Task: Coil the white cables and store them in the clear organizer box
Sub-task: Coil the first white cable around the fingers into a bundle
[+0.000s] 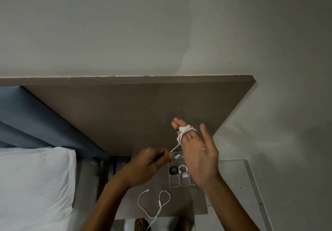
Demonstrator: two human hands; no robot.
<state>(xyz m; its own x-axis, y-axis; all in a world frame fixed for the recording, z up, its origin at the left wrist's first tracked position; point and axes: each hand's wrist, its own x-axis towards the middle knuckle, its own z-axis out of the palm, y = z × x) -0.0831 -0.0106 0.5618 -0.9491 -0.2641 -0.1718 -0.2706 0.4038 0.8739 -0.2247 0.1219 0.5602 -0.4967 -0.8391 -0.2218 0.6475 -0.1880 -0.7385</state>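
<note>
A white cable point(185, 131) is wound in several turns around the raised fingers of my right hand point(198, 154), its USB plug lying across the fingertips. My left hand point(149, 164) pinches the cable's free tail, which runs taut between both hands. Below them the clear organizer box point(180, 179) sits on a small brown table; one compartment holds a coiled white cable point(182, 168), another a dark round item. A second white cable point(154, 204) lies loose on the table's near part, one end hanging over the front edge.
A brown shelf point(143, 105) juts from the grey wall above the table. A bed with a white pillow point(34, 186) and a blue headboard is at the left. Two feet in sandals point(142, 224) stand on the tiled floor below.
</note>
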